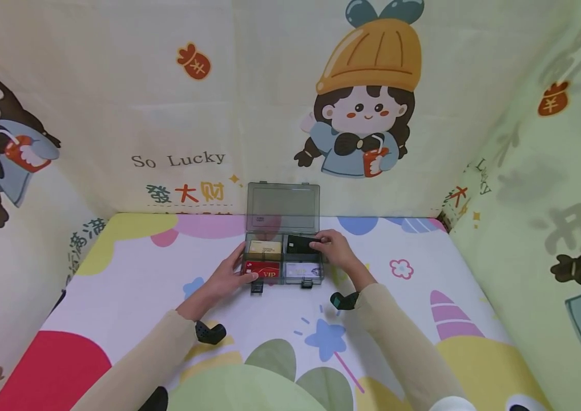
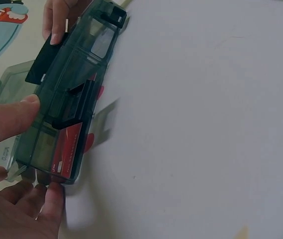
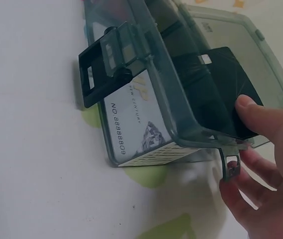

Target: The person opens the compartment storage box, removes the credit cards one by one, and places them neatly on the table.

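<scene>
A clear grey plastic storage box (image 1: 282, 272) with divided compartments lies on the table, its lid (image 1: 283, 205) raised at the back. My left hand (image 1: 226, 278) holds the box's left side, thumb over the edge and fingers along the end wall. With my right hand (image 1: 341, 250) I pinch a black card (image 1: 298, 245), which lies tilted at the back right compartment, thumb on its face (image 3: 226, 74). A gold card (image 1: 265, 247) is in the back left compartment, a red VIP card (image 1: 269, 268) at front left, and a whitish VIP card (image 3: 131, 117) at front right.
Two dark front latches (image 1: 256, 287) hang open on the box's near side. A smaller side latch (image 3: 232, 167) is by the right fingers. The patterned tablecloth (image 1: 383, 331) meets a printed cloth wall (image 1: 270, 114) just behind the lid. Each wrist wears a dark strap device (image 1: 210, 332).
</scene>
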A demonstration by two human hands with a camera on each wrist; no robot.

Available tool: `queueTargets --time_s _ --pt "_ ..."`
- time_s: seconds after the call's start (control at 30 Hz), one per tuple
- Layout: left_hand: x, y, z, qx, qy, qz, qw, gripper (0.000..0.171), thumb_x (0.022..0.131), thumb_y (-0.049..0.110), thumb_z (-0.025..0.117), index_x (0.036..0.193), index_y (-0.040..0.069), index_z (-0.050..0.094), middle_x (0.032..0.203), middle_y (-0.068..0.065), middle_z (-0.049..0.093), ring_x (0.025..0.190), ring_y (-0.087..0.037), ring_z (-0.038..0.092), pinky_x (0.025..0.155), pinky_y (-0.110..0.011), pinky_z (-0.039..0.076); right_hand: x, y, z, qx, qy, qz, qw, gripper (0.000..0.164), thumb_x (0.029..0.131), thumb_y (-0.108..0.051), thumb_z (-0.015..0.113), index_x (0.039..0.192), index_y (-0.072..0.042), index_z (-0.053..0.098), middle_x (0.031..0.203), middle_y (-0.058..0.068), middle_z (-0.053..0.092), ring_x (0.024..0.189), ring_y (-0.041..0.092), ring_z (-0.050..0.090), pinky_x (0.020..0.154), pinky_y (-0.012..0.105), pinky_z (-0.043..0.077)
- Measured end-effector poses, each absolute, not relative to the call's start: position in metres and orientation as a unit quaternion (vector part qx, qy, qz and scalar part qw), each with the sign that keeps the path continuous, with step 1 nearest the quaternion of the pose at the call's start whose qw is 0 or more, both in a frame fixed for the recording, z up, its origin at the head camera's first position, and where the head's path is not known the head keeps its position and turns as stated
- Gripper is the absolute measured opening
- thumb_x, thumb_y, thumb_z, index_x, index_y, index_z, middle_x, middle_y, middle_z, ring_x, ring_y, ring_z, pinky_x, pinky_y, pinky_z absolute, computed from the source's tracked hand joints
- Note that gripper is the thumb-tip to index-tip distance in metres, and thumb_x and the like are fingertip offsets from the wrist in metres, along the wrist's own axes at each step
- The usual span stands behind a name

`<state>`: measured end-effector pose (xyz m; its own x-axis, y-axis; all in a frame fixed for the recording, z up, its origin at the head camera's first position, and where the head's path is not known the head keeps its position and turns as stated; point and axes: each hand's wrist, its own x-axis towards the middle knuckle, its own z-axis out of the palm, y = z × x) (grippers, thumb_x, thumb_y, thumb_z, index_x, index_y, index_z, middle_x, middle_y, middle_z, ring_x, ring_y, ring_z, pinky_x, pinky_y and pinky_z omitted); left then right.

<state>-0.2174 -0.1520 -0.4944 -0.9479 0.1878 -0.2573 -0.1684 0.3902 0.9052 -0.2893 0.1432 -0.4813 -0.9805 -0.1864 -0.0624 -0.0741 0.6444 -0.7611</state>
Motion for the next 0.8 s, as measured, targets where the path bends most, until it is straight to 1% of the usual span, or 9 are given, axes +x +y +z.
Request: queueTargets --time_s 0.17,0.33,0.4,0.47,0.57,0.7,0.8 --pt "-0.219 -0.153 -0.495 0.01 0.817 0.554 0.16 0.091 0.089 0.015 0.069 0.156 0.028 0.01 0.164 -0.004 0.015 0.151 -0.033 0.014 0.113 -0.049 0.036 -0.29 0.145 -0.48 -0.065 0.894 -0.442 0.035 0.025 0.09 -0.022 0.068 0.106 -0.003 0.067 0.126 0.017 0.057 0.115 0.034 0.058 0.093 0.046 0.052" --pt "-0.219 -0.153 -0.496 0.014 0.818 0.553 0.16 0.092 0.089 0.014 0.069 0.157 0.027 0.009 0.164 -0.006 0.015 0.151 -0.033 0.015 0.113 -0.048 0.037 -0.29 0.146 -0.479 -0.059 0.883 -0.466 -0.003 0.024 0.09 -0.02 0.069 0.106 -0.002 0.068 0.11 0.017 0.066 0.105 0.031 0.062 0.088 0.042 0.053" --pt "-0.218 -0.153 -0.497 0.014 0.82 0.549 0.161 0.092 0.089 0.014 0.069 0.157 0.027 0.008 0.164 -0.006 0.014 0.151 -0.033 0.015 0.113 -0.048 0.037 -0.29 0.147 -0.477 -0.054 0.879 -0.474 -0.006 0.024 0.09 -0.02 0.069 0.106 -0.003 0.068 0.105 0.017 0.068 0.101 0.029 0.062 0.087 0.04 0.052" --pt "-0.218 -0.153 -0.497 0.012 0.82 0.549 0.162 0.092 0.089 0.015 0.069 0.157 0.028 0.008 0.164 -0.006 0.014 0.151 -0.033 0.015 0.112 -0.048 0.038 -0.289 0.147 -0.476 -0.051 0.874 -0.483 -0.005 0.024 0.09 -0.02 0.069 0.107 -0.003 0.068 0.103 0.017 0.069 0.099 0.029 0.062 0.086 0.038 0.052" --pt "-0.218 -0.153 -0.497 0.014 0.82 0.549 0.16 0.091 0.09 0.015 0.069 0.157 0.027 0.009 0.164 -0.006 0.014 0.15 -0.034 0.015 0.113 -0.048 0.037 -0.289 0.15 -0.475 -0.044 0.869 -0.493 -0.002 0.024 0.091 -0.021 0.068 0.108 -0.004 0.068 0.103 0.016 0.069 0.097 0.026 0.062 0.084 0.035 0.051" --pt "-0.218 -0.154 -0.495 0.015 0.821 0.547 0.161 0.09 0.09 0.016 0.068 0.157 0.027 0.009 0.164 -0.006 0.014 0.15 -0.034 0.015 0.113 -0.048 0.037 -0.289 0.153 -0.475 -0.037 0.859 -0.511 -0.001 0.023 0.092 -0.02 0.066 0.109 -0.004 0.068 0.101 0.016 0.068 0.089 0.023 0.059 0.077 0.029 0.05" --pt "-0.218 -0.153 -0.494 0.017 0.823 0.543 0.164 0.09 0.09 0.017 0.068 0.157 0.027 0.008 0.164 -0.007 0.013 0.15 -0.035 0.015 0.113 -0.049 0.036 -0.289 0.156 -0.473 -0.027 0.845 -0.535 0.003 0.024 0.093 -0.019 0.064 0.112 -0.004 0.067 0.103 0.017 0.066 0.084 0.018 0.06 0.072 0.025 0.052"
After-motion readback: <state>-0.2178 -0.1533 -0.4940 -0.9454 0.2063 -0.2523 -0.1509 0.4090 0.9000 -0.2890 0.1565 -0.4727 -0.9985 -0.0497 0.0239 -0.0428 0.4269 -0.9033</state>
